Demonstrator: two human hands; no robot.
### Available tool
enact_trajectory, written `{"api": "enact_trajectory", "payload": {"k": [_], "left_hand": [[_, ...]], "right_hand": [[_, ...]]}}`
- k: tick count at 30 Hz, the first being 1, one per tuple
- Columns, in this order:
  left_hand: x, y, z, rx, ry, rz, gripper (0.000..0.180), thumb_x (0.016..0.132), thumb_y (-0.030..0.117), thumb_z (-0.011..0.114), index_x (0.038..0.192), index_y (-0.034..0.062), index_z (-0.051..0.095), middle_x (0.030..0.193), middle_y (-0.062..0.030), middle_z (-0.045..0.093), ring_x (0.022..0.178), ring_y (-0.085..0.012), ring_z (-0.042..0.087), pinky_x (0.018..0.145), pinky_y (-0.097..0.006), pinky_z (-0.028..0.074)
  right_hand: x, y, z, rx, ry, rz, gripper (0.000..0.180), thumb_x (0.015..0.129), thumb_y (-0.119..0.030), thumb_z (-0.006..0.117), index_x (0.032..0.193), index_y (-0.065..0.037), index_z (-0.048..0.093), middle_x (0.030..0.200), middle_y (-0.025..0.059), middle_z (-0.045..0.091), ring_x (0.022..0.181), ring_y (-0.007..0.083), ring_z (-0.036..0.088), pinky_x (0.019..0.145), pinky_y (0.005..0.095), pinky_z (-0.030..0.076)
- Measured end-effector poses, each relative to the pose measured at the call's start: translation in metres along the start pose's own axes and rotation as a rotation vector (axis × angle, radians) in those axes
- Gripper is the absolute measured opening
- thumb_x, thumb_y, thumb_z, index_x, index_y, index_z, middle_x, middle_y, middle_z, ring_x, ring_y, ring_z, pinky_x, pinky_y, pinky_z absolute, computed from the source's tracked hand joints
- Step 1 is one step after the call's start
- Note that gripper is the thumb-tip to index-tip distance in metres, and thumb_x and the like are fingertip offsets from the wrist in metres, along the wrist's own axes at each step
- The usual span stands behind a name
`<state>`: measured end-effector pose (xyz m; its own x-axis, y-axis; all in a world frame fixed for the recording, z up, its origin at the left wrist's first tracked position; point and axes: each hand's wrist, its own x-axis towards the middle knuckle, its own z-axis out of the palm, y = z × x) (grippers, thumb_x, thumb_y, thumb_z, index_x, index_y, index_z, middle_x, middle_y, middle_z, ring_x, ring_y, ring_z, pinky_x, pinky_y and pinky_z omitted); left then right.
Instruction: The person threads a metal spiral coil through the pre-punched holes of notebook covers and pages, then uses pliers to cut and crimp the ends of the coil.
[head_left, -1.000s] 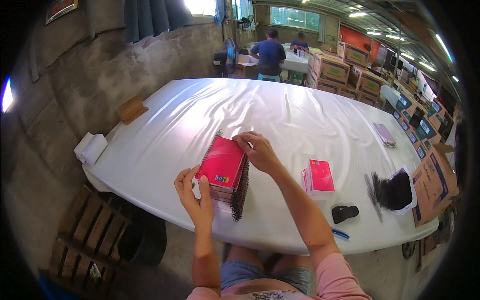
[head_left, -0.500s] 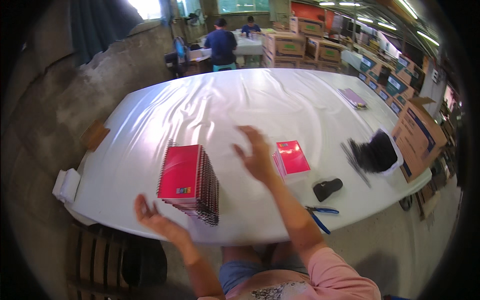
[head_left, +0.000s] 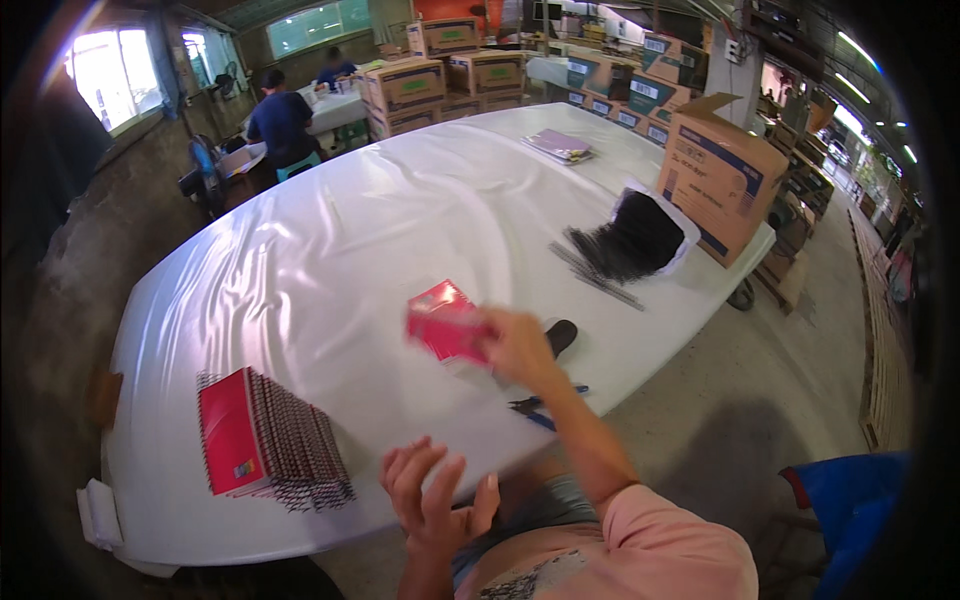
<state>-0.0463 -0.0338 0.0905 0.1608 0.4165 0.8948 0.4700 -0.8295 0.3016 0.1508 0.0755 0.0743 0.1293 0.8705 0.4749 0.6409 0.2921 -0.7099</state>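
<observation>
My right hand is closed on the edge of a red booklet, blurred by motion. It holds the booklet just over a small stack of red booklets, which it partly hides. Near the table's front edge my left hand is raised, palm up, fingers apart and nothing in them. To its left stands a tall stack of red spiral notebooks with dark wire coils along the sides. Blue-handled pliers lie below my right wrist. Beyond that wrist, a small black object is partly covered.
Black binding coils spill from a white wrapper on the right of the white-covered table. A cardboard box stands behind them. Purple booklets lie at the far side. Two people sit at a distant table, near stacked boxes.
The view has swung to the right. My right hand has reached the small stack and taken hold of a red booklet. My left hand has moved right, away from the spiral notebooks.
</observation>
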Motion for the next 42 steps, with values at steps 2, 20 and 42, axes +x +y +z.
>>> {"api": "enact_trajectory", "payload": {"k": [2,20,42], "left_hand": [[0.0,-0.002,0.017,0.213,-0.172,-0.126,0.058,0.079,0.035,0.063,0.127,0.0065,0.047,0.12,-0.0168,0.05,0.118,-0.0367,0.045,0.106,-0.06,0.019],[-0.03,-0.053,0.103,0.385,-0.18,-0.385,0.049,0.047,0.036,0.084,0.065,0.0068,0.05,0.095,-0.009,0.048,0.105,-0.0331,0.042,0.091,-0.051,0.03],[-0.043,-0.043,0.074,0.477,-0.122,-0.322,0.04,0.05,0.035,0.081,0.068,0.0124,0.054,0.09,-0.0008,0.053,0.093,-0.0264,0.046,0.085,-0.047,0.032]], "right_hand": [[-0.041,0.002,0.009,-0.102,-0.2,-0.223,0.023,0.073,-0.014,0.069,0.094,-0.006,0.063,0.091,0.0105,0.065,0.08,0.0309,0.062,0.064,0.0372,0.05],[-0.068,0.202,-0.145,-0.666,0.284,0.623,0.031,0.073,-0.023,0.074,0.099,-0.012,0.062,0.094,0.0059,0.063,0.093,0.0239,0.058,0.084,0.0449,0.042],[0.023,0.165,-0.081,-0.688,-0.196,0.46,0.018,0.08,-0.018,0.06,0.095,-0.008,0.064,0.101,0.0184,0.062,0.097,0.0361,0.06,0.085,0.0453,0.047]]}}
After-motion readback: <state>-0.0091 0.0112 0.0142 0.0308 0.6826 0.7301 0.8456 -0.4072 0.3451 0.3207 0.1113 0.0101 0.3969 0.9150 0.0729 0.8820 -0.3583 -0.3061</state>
